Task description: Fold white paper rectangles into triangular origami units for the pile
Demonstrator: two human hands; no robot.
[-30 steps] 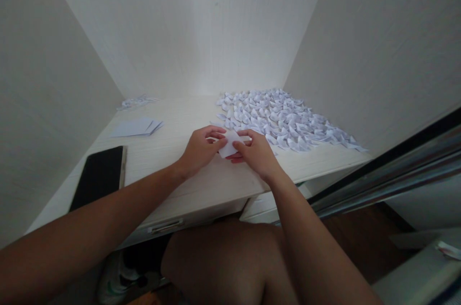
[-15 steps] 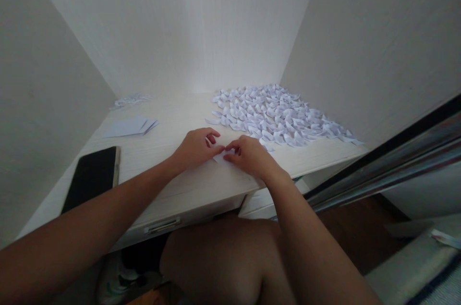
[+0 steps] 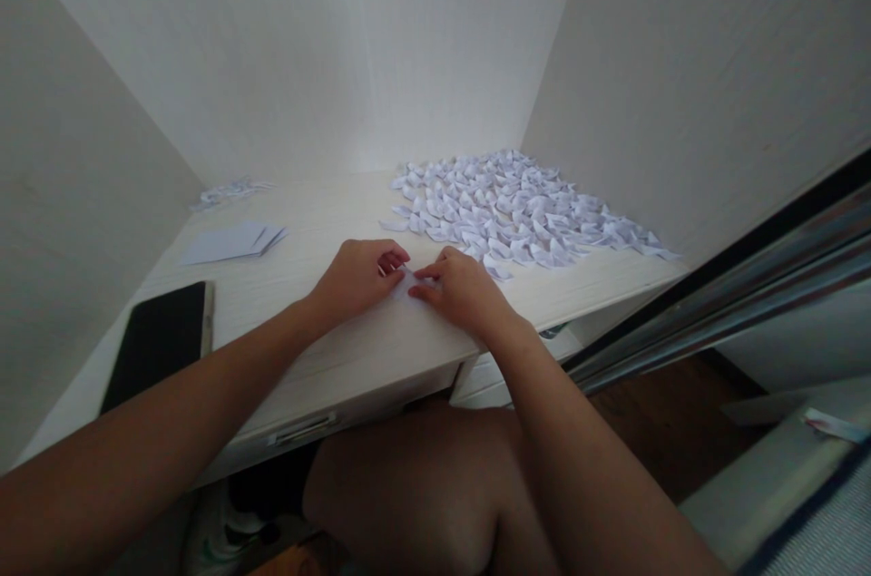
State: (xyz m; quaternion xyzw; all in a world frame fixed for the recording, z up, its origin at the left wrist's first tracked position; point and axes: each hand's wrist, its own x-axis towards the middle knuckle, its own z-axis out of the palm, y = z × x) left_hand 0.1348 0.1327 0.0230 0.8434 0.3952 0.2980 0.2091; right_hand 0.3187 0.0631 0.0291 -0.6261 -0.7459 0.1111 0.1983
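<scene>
A small white piece of paper (image 3: 406,284) lies between my two hands near the front of the white desk. My left hand (image 3: 359,275) grips its left side with curled fingers and thumb. From the right, my right hand (image 3: 457,288) pinches the same paper between thumb and forefinger. Both hands partly cover the paper, so its folds are hard to make out. Beyond my right hand spreads a broad heap of small folded white paper pieces (image 3: 504,204), pointed in shape.
A stack of flat white paper sheets (image 3: 228,243) lies at the left, with thin paper scraps (image 3: 231,192) behind it in the corner. A dark tablet-like device (image 3: 160,336) rests near my left forearm. Walls enclose the desk (image 3: 319,213) at the back and sides. A drawer handle (image 3: 303,429) juts out in front.
My fingers have shifted slightly on the paper, the right hand's thumb and forefinger now further over it. The whole view has moved a little; the heap and stack look the same.
</scene>
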